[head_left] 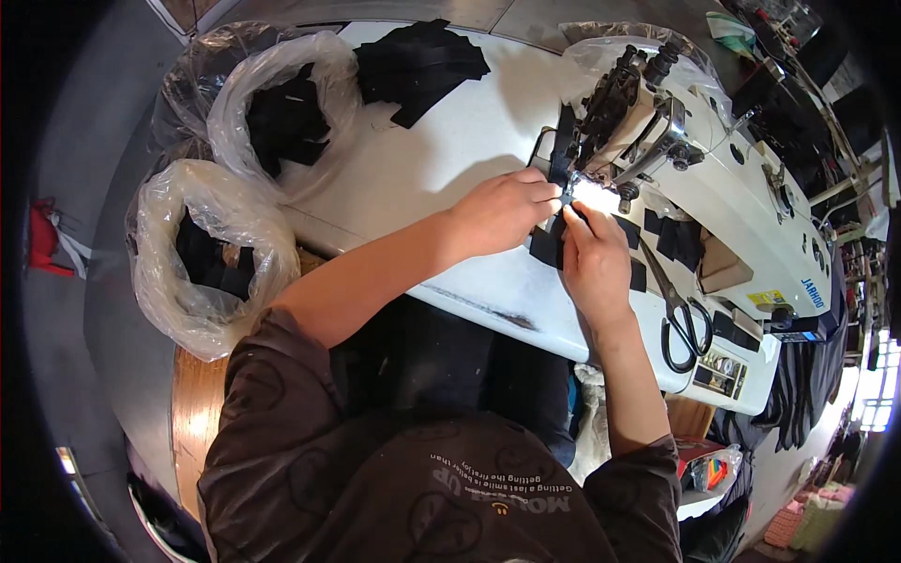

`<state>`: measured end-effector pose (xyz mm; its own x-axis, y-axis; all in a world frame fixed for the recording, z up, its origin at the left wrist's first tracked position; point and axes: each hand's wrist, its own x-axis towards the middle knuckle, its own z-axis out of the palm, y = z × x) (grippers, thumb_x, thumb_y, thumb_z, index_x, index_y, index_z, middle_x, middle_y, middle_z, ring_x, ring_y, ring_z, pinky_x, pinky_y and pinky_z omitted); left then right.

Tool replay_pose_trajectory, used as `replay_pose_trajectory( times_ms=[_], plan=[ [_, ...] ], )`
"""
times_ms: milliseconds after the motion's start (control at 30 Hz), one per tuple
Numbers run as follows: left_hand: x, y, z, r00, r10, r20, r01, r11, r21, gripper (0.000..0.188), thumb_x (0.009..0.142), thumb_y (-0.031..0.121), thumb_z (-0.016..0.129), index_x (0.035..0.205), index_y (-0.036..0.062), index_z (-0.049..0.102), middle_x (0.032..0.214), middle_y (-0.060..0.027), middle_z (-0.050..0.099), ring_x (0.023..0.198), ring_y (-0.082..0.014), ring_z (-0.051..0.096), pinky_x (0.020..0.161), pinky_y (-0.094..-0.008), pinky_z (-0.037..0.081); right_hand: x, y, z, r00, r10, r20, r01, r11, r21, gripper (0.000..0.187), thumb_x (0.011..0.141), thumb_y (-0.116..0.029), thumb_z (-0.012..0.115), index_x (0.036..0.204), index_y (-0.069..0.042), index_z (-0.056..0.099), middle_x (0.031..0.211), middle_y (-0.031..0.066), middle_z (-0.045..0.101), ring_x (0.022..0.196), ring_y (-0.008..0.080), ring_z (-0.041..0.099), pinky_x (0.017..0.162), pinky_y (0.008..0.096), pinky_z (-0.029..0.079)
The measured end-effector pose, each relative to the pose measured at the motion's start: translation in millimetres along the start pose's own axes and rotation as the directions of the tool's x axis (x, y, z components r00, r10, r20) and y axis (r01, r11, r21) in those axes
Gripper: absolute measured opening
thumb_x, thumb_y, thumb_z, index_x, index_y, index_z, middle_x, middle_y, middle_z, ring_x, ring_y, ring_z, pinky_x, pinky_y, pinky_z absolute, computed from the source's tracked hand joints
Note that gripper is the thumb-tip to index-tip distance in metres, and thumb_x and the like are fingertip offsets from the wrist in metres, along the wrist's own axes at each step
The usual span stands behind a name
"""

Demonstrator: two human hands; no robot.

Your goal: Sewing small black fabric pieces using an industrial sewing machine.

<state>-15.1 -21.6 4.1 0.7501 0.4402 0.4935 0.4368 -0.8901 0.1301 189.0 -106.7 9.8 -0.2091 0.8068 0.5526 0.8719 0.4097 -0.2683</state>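
Note:
Both hands meet under the lit needle area of a white sewing machine (732,183). My left hand (504,211) comes in from the left, fingers closed and pinching the edge of a small black fabric piece (566,199) by the presser foot. My right hand (598,258) is just to the right and nearer me, thumb and fingertips closed on the same piece. My fingers cover most of it. Another black fabric piece (546,249) lies on the table below the fingers. A black strip (562,141) extends behind the needle.
Black-handled scissors (678,319) lie right of my right hand, beside black fabric pieces (676,239). Two clear plastic bags (155,253) with black pieces stand at the left. A black fabric pile (418,68) sits on the far side of the white table (404,169).

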Motion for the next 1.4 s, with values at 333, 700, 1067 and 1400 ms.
replay_pose_trajectory(
  times_ms=[333, 700, 1067, 1400],
  plan=[
    [14, -17, 13, 1.000, 0.010, -0.011, -0.009, 0.997, 0.073, 0.029, 0.082, 0.001, 0.067, 0.109, 0.0026, 0.079, 0.123, -0.0050, 0.072, 0.122, -0.0247, 0.063, 0.106, -0.0358, 0.055, 0, 1, 8, 0.999, 0.047, 0.027, -0.046, 0.998, -0.035, 0.033, 0.097, -0.001, 0.068, 0.129, 0.002, 0.072, 0.134, 0.0209, 0.068, 0.123, 0.0404, 0.065, 0.106, 0.0478, 0.053],
    [17, -21, 18, 1.000, -0.008, -0.013, 0.009, 0.998, 0.062, 0.040, 0.084, 0.001, 0.068, 0.122, 0.0007, 0.078, 0.131, -0.0052, 0.073, 0.124, -0.0256, 0.063, 0.109, -0.0353, 0.055, -4, 1, 5, 0.999, 0.043, -0.014, -0.043, 0.999, -0.006, 0.029, 0.096, 0.000, 0.069, 0.125, 0.002, 0.074, 0.131, 0.0201, 0.070, 0.120, 0.0410, 0.067, 0.105, 0.0477, 0.054],
    [13, -18, 13, 0.996, -0.023, -0.080, 0.026, 0.999, 0.025, 0.042, 0.083, 0.002, 0.070, 0.125, 0.0019, 0.075, 0.134, -0.0077, 0.072, 0.131, -0.0289, 0.063, 0.113, -0.0402, 0.052, -17, -6, -11, 0.998, 0.054, -0.013, -0.050, 0.977, 0.208, 0.024, 0.093, 0.008, 0.067, 0.114, -0.001, 0.076, 0.111, 0.0187, 0.070, 0.102, 0.0391, 0.069, 0.089, 0.0459, 0.057],
    [4, -3, -16, 0.996, -0.035, 0.078, 0.041, 0.996, -0.076, 0.016, 0.090, 0.013, 0.074, 0.103, 0.0041, 0.077, 0.113, -0.0068, 0.072, 0.116, -0.0296, 0.068, 0.099, -0.0420, 0.057, -13, -13, -7, 1.000, 0.019, -0.017, -0.015, 0.981, 0.193, 0.027, 0.088, 0.008, 0.070, 0.113, 0.000, 0.078, 0.116, 0.0167, 0.072, 0.105, 0.0370, 0.070, 0.090, 0.0448, 0.058]
  ],
)
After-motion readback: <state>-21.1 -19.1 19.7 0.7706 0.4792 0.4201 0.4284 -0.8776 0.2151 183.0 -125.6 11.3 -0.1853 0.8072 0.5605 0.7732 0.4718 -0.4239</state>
